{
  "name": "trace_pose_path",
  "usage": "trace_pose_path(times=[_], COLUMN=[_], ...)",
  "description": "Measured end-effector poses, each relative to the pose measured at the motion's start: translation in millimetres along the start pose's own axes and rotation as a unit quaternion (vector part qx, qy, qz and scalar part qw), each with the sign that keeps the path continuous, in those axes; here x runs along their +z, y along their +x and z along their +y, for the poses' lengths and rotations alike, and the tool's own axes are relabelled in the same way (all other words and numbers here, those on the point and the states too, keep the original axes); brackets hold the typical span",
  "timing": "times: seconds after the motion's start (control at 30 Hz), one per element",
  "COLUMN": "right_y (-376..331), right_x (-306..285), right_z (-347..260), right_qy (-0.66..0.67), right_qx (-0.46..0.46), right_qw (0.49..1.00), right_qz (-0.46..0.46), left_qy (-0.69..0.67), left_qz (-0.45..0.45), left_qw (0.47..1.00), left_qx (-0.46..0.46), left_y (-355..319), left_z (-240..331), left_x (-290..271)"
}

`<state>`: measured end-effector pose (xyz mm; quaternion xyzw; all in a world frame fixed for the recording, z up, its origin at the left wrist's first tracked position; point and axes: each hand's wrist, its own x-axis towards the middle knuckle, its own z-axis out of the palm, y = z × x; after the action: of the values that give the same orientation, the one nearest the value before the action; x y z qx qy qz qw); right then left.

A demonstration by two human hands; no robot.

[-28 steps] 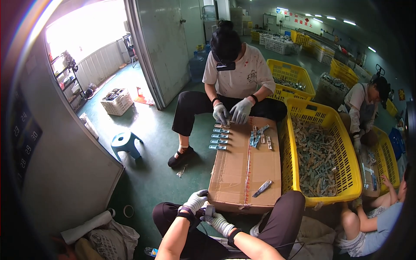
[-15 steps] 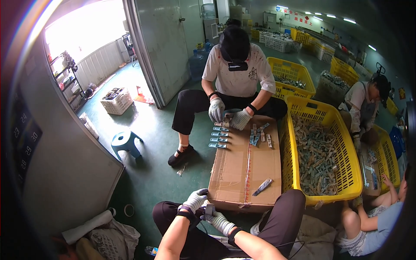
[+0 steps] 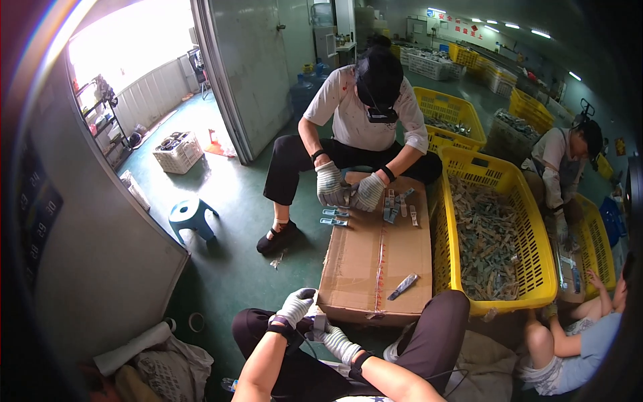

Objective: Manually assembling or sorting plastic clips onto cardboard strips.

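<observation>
Both my hands are in striped white work gloves with dark wrist straps, close together over my lap at the near edge of a cardboard box (image 3: 348, 271). My left hand (image 3: 295, 307) is closed, its fingertips curled near the box corner; what lies in them is too small to make out. My right hand (image 3: 340, 344) is closed around a small grey block-shaped thing (image 3: 321, 323), just right of the left hand. A dark cord runs below it. On the box lies a dark, flat, blade-shaped piece (image 3: 403, 287). Light-blue clip-like pieces (image 3: 335, 217) lie at its far left.
Across the box a person in gloves (image 3: 349, 190) handles small pieces; more pieces (image 3: 395, 208) lie beside them. A yellow crate (image 3: 546, 275) full of flat pieces stands right. A blue stool (image 3: 192, 218) stands left. Two other people sit at far right.
My left hand has risen slightly, further from the grey thing. The person opposite has brought both hands together, leaning right, and fewer light-blue pieces lie in the row at the far left.
</observation>
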<state>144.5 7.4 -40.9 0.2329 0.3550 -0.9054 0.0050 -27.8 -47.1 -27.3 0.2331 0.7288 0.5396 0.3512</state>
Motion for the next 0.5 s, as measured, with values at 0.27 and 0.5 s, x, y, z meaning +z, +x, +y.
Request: trace_pose_path(times=[0.27,0.5], right_y=[-7.0,-35.9], right_x=[3.3,51.5], right_z=[1.7,-16.2], right_qy=[-0.037,-0.088], right_qx=[-0.057,-0.039], right_qw=[0.997,0.995], right_qz=[0.026,0.023], left_qy=[0.091,-0.143], left_qz=[-0.217,-0.294], left_qw=[0.972,0.939], left_qx=[0.000,-0.105], left_y=[-36.3,-27.0], left_z=[28.9,-66.9], left_x=[-6.9,-31.4])
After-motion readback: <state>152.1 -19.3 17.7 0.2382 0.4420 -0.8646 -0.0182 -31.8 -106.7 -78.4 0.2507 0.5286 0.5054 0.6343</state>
